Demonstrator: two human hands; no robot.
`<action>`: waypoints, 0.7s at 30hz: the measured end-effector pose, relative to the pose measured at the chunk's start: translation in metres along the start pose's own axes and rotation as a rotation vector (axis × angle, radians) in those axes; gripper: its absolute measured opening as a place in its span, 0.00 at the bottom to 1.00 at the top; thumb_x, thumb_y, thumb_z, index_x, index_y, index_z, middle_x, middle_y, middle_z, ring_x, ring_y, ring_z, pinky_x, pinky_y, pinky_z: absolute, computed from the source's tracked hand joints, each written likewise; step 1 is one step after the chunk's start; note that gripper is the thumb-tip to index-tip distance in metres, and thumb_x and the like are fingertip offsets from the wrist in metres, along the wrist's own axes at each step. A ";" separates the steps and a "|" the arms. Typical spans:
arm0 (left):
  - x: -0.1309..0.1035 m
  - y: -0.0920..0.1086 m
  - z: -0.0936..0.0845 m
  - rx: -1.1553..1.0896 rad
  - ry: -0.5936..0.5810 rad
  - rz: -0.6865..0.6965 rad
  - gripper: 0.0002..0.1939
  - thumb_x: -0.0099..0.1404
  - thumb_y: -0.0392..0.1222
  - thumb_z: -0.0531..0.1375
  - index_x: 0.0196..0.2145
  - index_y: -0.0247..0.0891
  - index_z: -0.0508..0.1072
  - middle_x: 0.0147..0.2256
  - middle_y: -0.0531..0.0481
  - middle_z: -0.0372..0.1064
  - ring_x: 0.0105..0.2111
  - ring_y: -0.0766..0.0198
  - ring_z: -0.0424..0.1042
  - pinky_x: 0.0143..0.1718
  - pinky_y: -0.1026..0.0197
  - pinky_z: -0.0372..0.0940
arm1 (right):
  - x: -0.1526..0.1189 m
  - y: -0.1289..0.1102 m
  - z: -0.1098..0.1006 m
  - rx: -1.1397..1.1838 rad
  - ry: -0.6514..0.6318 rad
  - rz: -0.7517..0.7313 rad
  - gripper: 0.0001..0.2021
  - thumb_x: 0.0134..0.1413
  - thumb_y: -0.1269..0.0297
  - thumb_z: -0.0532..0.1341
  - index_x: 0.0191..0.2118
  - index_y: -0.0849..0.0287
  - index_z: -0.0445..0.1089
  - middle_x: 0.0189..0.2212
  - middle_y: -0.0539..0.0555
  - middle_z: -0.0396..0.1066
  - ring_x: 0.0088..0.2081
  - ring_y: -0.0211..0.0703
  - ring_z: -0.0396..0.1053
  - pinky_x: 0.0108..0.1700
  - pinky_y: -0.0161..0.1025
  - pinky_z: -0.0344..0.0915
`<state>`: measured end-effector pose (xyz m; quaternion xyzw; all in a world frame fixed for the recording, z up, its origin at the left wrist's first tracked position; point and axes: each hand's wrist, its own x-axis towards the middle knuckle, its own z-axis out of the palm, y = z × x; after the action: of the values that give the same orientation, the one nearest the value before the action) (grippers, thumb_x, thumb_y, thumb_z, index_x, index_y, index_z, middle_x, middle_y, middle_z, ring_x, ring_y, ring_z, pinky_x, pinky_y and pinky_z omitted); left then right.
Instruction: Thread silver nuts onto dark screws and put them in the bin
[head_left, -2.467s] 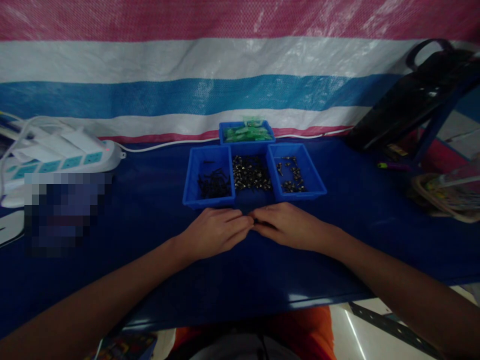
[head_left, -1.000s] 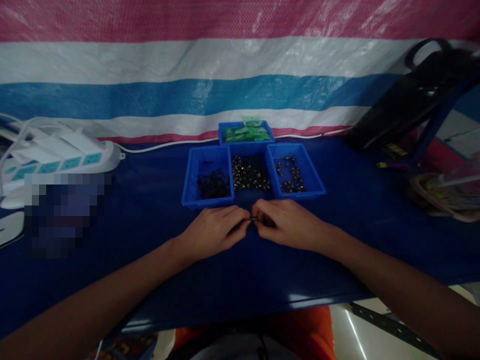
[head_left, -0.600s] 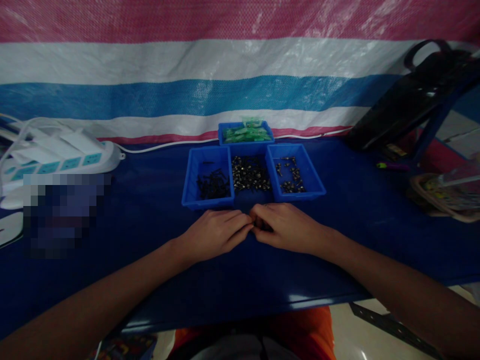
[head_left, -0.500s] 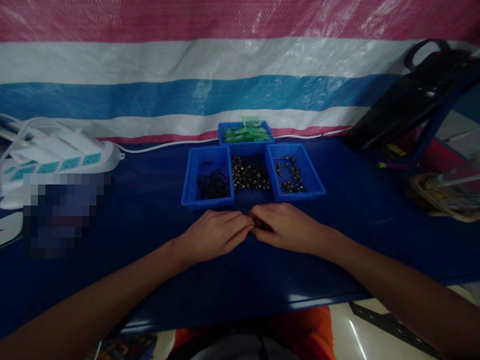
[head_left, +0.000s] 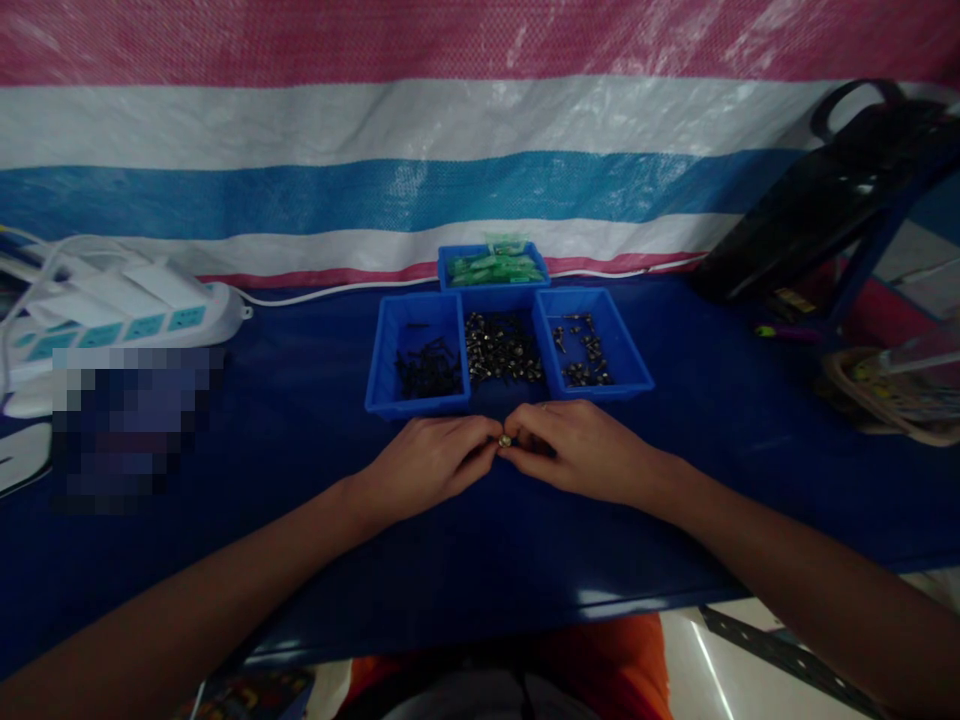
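My left hand [head_left: 431, 460] and my right hand [head_left: 574, 447] meet over the table just in front of the blue bins. Between their fingertips is a small round brass-coloured metal piece [head_left: 505, 440], pinched from both sides. Its exact kind is too small to make out. Ahead of my left hand, the left blue bin [head_left: 379, 350] holds black screw-like pieces [head_left: 429, 370]. The right blue bin [head_left: 630, 345] has shiny metal pieces [head_left: 587, 375] in it. A heap of mixed dark and shiny small parts [head_left: 501, 348] lies between these bins.
Behind stands a blue bin [head_left: 444, 268] of green packets [head_left: 496, 265]. A white power strip [head_left: 225, 315] sits at the left, with a cable along the striped sheet. At the right are a black bottle [head_left: 795, 200] and a basket [head_left: 844, 385] of small items.
My fingertips have parted slightly and shifted, so the small brass-coloured metal piece now shows between them. The bins and their contents look the same.
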<state>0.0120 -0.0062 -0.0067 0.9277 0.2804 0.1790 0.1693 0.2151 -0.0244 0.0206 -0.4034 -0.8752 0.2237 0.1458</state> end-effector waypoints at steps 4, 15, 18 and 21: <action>0.000 0.000 -0.001 -0.004 -0.016 -0.013 0.05 0.64 0.38 0.51 0.37 0.37 0.65 0.27 0.56 0.66 0.24 0.72 0.66 0.24 0.69 0.57 | 0.000 -0.001 0.001 -0.003 0.007 -0.019 0.09 0.57 0.59 0.53 0.36 0.60 0.63 0.26 0.48 0.67 0.29 0.34 0.66 0.32 0.31 0.58; 0.001 0.005 0.000 0.394 -0.047 0.078 0.11 0.67 0.42 0.47 0.41 0.37 0.65 0.28 0.52 0.68 0.28 0.66 0.69 0.27 0.65 0.62 | -0.003 0.007 -0.021 -0.468 0.447 0.120 0.11 0.59 0.62 0.50 0.38 0.62 0.66 0.31 0.55 0.70 0.36 0.44 0.66 0.41 0.38 0.59; 0.001 0.005 0.001 0.489 -0.031 0.085 0.10 0.66 0.41 0.48 0.38 0.36 0.66 0.27 0.52 0.67 0.27 0.65 0.70 0.25 0.64 0.61 | -0.001 0.015 -0.033 -0.562 0.529 0.268 0.13 0.58 0.60 0.50 0.40 0.62 0.66 0.32 0.57 0.70 0.37 0.47 0.65 0.41 0.40 0.59; 0.000 0.005 0.001 0.542 -0.042 0.067 0.10 0.66 0.41 0.47 0.33 0.36 0.66 0.24 0.53 0.67 0.24 0.64 0.69 0.22 0.63 0.59 | 0.000 0.011 -0.031 -0.522 0.520 0.251 0.13 0.59 0.59 0.49 0.41 0.62 0.66 0.33 0.57 0.70 0.38 0.46 0.66 0.40 0.39 0.59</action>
<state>0.0149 -0.0099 -0.0057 0.9514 0.2838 0.0835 -0.0856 0.2361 -0.0098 0.0411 -0.5740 -0.7804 -0.1001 0.2269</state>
